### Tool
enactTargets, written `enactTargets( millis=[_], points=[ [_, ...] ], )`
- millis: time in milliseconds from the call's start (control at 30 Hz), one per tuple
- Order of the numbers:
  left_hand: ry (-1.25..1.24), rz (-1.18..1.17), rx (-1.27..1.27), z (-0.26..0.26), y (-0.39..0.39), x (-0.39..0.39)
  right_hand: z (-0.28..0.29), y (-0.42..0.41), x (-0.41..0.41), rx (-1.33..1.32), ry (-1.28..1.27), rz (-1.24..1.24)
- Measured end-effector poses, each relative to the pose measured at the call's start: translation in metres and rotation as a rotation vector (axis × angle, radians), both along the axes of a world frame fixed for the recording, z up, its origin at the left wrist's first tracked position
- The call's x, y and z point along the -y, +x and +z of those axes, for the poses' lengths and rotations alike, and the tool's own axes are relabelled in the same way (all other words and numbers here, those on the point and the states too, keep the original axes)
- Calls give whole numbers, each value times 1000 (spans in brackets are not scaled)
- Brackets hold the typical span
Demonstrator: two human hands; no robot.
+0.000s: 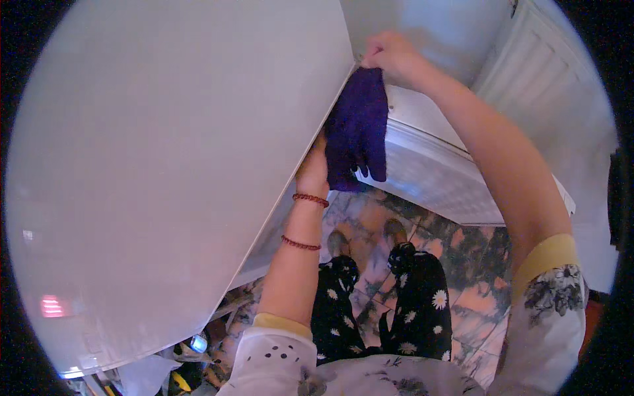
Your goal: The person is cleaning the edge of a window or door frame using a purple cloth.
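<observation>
A dark purple cloth [357, 119] hangs down beside the edge of a large pale panel [188, 148], in front of me. My right hand [389, 53] is raised at its top, fingers closed on the upper end of the cloth. My left hand [314, 168] is lower down, at the cloth's left side next to the panel's edge; its fingers are hidden behind the cloth and the panel, so I cannot see what they hold. Two reddish bracelets [310, 199] circle my left wrist and forearm.
Right of the cloth stands a white ribbed unit [436, 173]. A pale ribbed panel [540, 74] is at the upper right. The floor has patterned tiles [475, 302]. A whitish plastic bag [148, 373] and assorted items lie at the lower left.
</observation>
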State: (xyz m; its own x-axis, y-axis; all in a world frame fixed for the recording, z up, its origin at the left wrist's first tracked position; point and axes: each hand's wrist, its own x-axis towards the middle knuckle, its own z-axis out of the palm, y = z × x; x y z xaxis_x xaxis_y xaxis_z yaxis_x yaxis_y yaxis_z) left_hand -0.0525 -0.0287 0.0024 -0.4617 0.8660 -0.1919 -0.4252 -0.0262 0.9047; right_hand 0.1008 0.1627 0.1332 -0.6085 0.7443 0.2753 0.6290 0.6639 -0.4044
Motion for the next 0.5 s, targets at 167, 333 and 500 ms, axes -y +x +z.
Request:
enactTargets(
  millis=[167,333,500],
  points=[
    [-95,85,-479,6,23,-25,-31,35,-48,-148,-126,-179],
    [-38,34,-134,-7,8,-11,-9,8,5,-82,-144,-3],
    [-77,241,-601,-46,-10,-24,-16,32,-13,-125,-98,-82]
  ],
)
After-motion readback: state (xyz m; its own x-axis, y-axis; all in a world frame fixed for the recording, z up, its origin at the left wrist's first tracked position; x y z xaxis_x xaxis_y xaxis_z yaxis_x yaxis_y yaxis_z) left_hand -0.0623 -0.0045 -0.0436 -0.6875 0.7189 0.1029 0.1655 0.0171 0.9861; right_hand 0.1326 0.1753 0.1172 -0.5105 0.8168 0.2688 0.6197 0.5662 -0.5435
